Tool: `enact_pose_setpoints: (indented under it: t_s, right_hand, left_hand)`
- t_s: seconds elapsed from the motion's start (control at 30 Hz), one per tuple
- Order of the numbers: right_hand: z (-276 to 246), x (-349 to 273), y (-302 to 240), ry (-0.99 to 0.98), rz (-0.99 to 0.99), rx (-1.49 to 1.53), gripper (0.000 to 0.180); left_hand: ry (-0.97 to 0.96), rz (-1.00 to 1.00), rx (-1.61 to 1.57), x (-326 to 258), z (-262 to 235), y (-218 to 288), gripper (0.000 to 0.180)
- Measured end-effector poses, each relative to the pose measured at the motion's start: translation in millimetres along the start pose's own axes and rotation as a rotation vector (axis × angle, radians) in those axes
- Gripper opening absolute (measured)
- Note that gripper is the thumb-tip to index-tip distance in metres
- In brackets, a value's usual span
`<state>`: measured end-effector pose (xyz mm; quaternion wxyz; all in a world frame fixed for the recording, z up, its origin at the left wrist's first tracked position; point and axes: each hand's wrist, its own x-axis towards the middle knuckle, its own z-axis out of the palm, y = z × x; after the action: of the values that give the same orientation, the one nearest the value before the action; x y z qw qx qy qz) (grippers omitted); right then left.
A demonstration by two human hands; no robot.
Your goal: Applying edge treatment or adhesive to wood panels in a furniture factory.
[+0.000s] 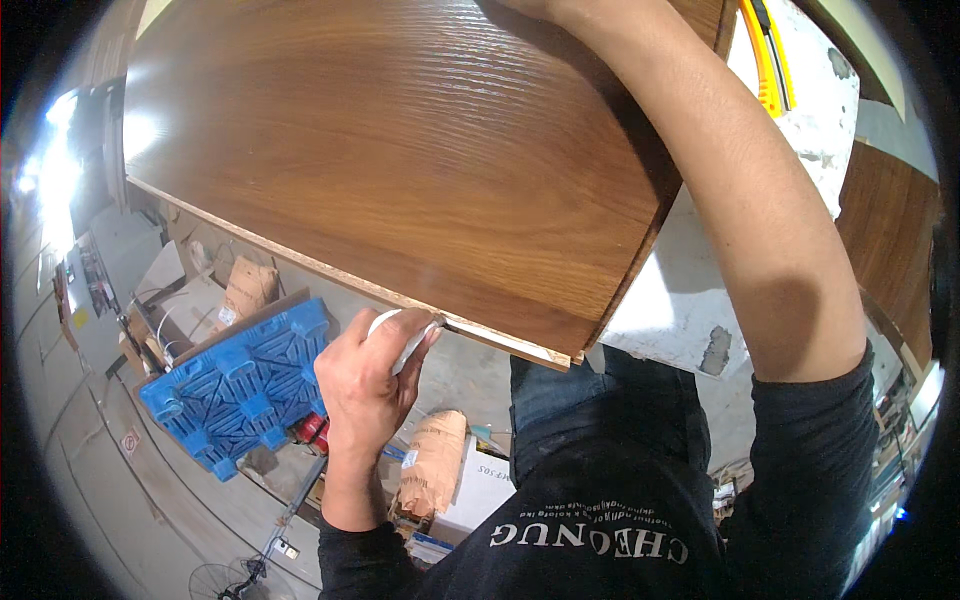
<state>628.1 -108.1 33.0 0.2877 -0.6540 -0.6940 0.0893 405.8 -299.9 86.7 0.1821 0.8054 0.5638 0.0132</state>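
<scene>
A wide brown wood-grain board (400, 180) spans the upper middle, its front edge showing a stepped, pale lip. At that edge, right of its middle, my left hand (368, 375) is closed around a small white object (405, 340). The fingers hide most of it, and a dark tip touches the lip. To the right of the tip, a whitish strip (510, 345) runs along the lip toward the corner. My right hand (535, 6) lies at the far side of the board, mostly cut off by the upper rim, so its fingers do not show.
A yellow utility knife (768, 85) lies on a stained white surface (815, 120) beyond my right forearm. Below the board at left stands a blue plastic pallet (245, 375). Brown paper sacks (435, 465) and a floor fan (225, 582) are lower down. Another brown panel (890, 240) is far right.
</scene>
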Motion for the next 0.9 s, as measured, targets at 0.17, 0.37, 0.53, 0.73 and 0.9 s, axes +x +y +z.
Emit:
enact_pose_setpoints:
  t_s: [0.17,0.37,0.53,0.73,0.9]
  right_hand:
    - [2.1,1.2,0.5,-0.032,-0.014,-0.101,0.050]
    - [-2.6,0.7,2.0,-0.028,0.001,-0.122,0.050]
    - [4.4,0.1,-4.3,-0.042,0.004,-0.109,0.051]
    - [7.9,1.2,-1.8,-0.017,-0.001,-0.117,0.051]
    - [9.3,3.7,4.0,0.011,0.000,-0.123,0.051]
  left_hand:
    - [0.042,-0.004,-0.007,0.7,1.8,-9.2,0.017]
    - [0.045,0.015,-0.039,3.6,3.0,-12.1,0.017]
    - [0.070,0.006,-0.008,-0.5,1.5,-21.4,0.017]
    - [0.066,-0.004,0.007,1.4,-2.9,-25.0,0.018]
    - [0.065,-0.008,0.022,4.4,-3.7,-28.3,0.018]
